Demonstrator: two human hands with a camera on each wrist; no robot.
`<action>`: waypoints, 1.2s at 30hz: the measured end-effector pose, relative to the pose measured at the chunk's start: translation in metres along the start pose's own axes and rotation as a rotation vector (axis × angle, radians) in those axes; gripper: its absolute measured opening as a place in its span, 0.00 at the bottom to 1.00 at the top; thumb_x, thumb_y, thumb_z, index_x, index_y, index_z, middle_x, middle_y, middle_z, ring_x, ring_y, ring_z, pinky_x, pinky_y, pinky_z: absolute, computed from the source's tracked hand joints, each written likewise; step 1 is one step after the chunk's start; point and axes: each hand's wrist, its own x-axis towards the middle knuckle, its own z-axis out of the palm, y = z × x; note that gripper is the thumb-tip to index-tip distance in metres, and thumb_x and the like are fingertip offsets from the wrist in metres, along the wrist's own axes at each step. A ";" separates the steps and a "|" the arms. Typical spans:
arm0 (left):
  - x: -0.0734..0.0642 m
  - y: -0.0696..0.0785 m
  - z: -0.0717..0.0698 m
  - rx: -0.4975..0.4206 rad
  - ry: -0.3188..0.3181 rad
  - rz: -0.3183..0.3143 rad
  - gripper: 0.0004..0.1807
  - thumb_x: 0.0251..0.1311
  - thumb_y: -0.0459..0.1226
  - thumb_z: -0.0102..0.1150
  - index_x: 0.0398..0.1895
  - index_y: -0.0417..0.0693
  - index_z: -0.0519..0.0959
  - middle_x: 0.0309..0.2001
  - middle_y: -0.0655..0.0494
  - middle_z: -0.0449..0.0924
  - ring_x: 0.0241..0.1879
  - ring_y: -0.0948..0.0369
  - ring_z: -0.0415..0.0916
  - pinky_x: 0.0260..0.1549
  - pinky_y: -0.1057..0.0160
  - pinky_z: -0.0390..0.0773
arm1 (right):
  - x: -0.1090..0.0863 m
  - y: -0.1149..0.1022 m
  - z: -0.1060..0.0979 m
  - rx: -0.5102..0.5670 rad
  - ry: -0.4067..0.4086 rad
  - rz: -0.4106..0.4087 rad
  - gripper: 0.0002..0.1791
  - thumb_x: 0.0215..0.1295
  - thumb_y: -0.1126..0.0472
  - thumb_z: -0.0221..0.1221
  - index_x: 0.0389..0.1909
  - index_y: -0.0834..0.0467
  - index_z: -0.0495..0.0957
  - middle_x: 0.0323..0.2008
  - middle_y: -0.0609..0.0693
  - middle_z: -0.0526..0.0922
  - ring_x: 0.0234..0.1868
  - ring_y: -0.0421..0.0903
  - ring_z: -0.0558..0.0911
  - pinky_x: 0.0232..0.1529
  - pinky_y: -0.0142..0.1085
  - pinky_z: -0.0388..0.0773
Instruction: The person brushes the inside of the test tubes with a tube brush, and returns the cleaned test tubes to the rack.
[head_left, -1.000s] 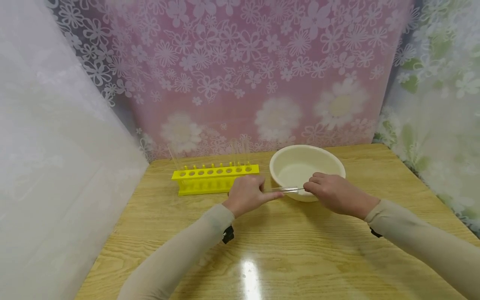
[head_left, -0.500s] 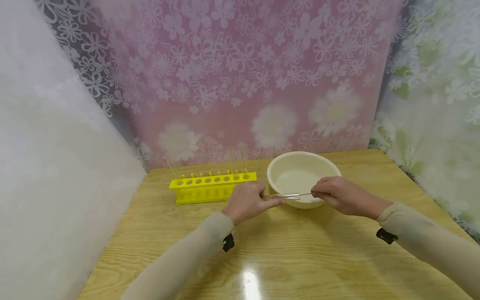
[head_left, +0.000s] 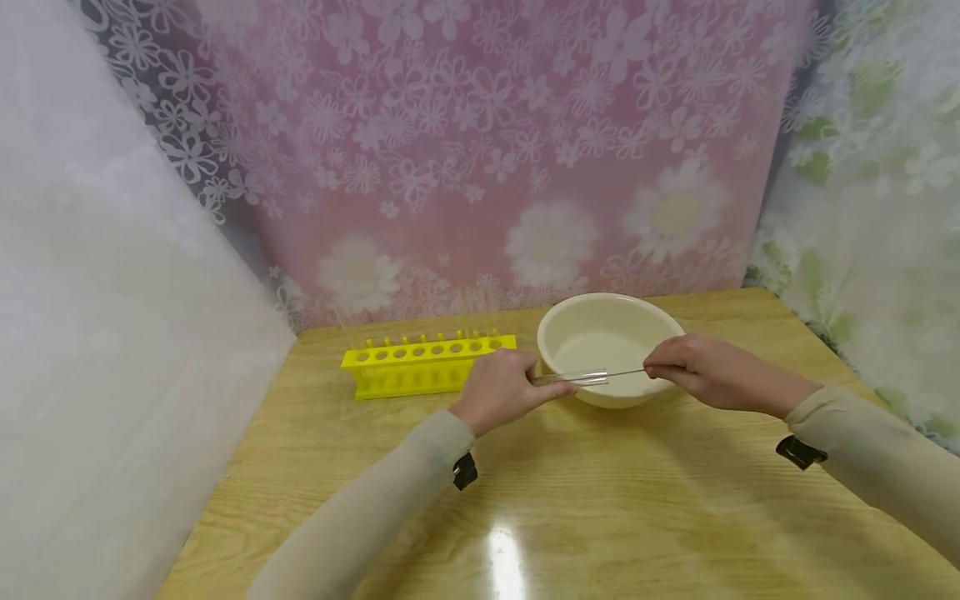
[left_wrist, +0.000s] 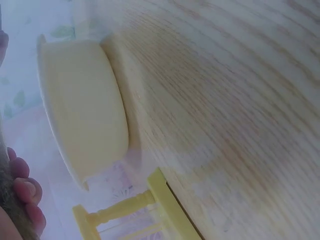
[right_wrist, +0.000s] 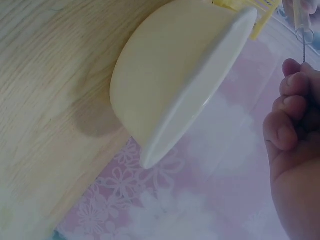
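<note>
My left hand (head_left: 497, 392) grips a clear glass test tube (head_left: 591, 378), held nearly level with its mouth to the right. From that mouth runs the thin wire handle of a test tube brush (head_left: 626, 372). Its end is pinched between the thumb and fingers of my right hand (head_left: 708, 372). Brown bristles (left_wrist: 9, 192) show by the left hand's curled fingers in the left wrist view, apparently inside the tube. Both hands are over the near side of a cream basin (head_left: 611, 401). The right wrist view also shows the tube's round mouth and the twisted wire.
Behind my left hand, a yellow test tube rack (head_left: 408, 383) stands on the wooden table (head_left: 585, 508). Several clear tubes (head_left: 480, 312) stand upright in it, at both ends. Floral curtains (head_left: 450, 167) enclose the back and sides.
My right hand has moved to the right, away from the left hand, and more of the brush's wire now shows outside the tube. The left hand has stayed nearly in place.
</note>
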 end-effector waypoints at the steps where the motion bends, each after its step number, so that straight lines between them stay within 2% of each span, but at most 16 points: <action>1: 0.001 0.000 -0.001 -0.001 -0.005 -0.001 0.32 0.54 0.74 0.56 0.17 0.58 0.72 0.14 0.66 0.70 0.14 0.67 0.65 0.14 0.68 0.62 | 0.000 0.001 -0.003 0.001 -0.002 -0.001 0.11 0.67 0.70 0.62 0.44 0.54 0.86 0.40 0.42 0.87 0.40 0.37 0.84 0.39 0.34 0.81; 6: 0.004 0.001 -0.003 -0.004 -0.019 -0.009 0.32 0.54 0.74 0.56 0.17 0.58 0.71 0.14 0.66 0.69 0.14 0.67 0.64 0.13 0.68 0.62 | -0.003 0.006 -0.015 0.022 -0.040 -0.013 0.10 0.69 0.69 0.60 0.43 0.52 0.86 0.38 0.41 0.86 0.37 0.35 0.84 0.36 0.32 0.80; 13: 0.007 0.001 0.000 -0.009 0.033 0.003 0.33 0.55 0.73 0.55 0.15 0.57 0.71 0.12 0.65 0.68 0.12 0.68 0.61 0.11 0.69 0.59 | -0.015 0.013 -0.022 0.071 -0.035 0.091 0.10 0.71 0.67 0.60 0.44 0.51 0.86 0.41 0.41 0.87 0.40 0.34 0.84 0.37 0.33 0.81; 19: 0.006 -0.004 0.001 0.011 0.009 0.009 0.33 0.56 0.74 0.54 0.15 0.57 0.72 0.12 0.65 0.68 0.12 0.68 0.62 0.11 0.68 0.60 | -0.020 0.017 -0.026 0.075 -0.040 0.118 0.10 0.70 0.67 0.60 0.44 0.52 0.86 0.41 0.41 0.88 0.40 0.34 0.84 0.35 0.33 0.81; 24: 0.004 -0.008 0.003 0.001 -0.001 0.005 0.33 0.56 0.74 0.54 0.17 0.56 0.72 0.13 0.65 0.69 0.13 0.67 0.64 0.13 0.68 0.62 | -0.027 0.021 -0.030 0.062 -0.039 0.157 0.10 0.69 0.67 0.61 0.45 0.51 0.86 0.41 0.37 0.87 0.40 0.33 0.84 0.35 0.33 0.80; 30: -0.002 -0.013 0.003 0.010 -0.014 -0.026 0.33 0.56 0.73 0.56 0.16 0.56 0.69 0.13 0.64 0.66 0.13 0.67 0.60 0.14 0.67 0.60 | -0.031 0.023 -0.033 0.052 -0.033 0.176 0.12 0.68 0.67 0.62 0.46 0.51 0.87 0.41 0.36 0.87 0.40 0.32 0.83 0.34 0.33 0.81; 36: -0.005 -0.021 0.000 0.031 0.002 -0.005 0.34 0.56 0.73 0.55 0.16 0.56 0.70 0.13 0.64 0.67 0.13 0.67 0.61 0.13 0.68 0.60 | -0.033 0.027 -0.035 -0.002 -0.016 0.192 0.12 0.67 0.67 0.63 0.46 0.50 0.87 0.41 0.38 0.88 0.41 0.31 0.83 0.34 0.33 0.81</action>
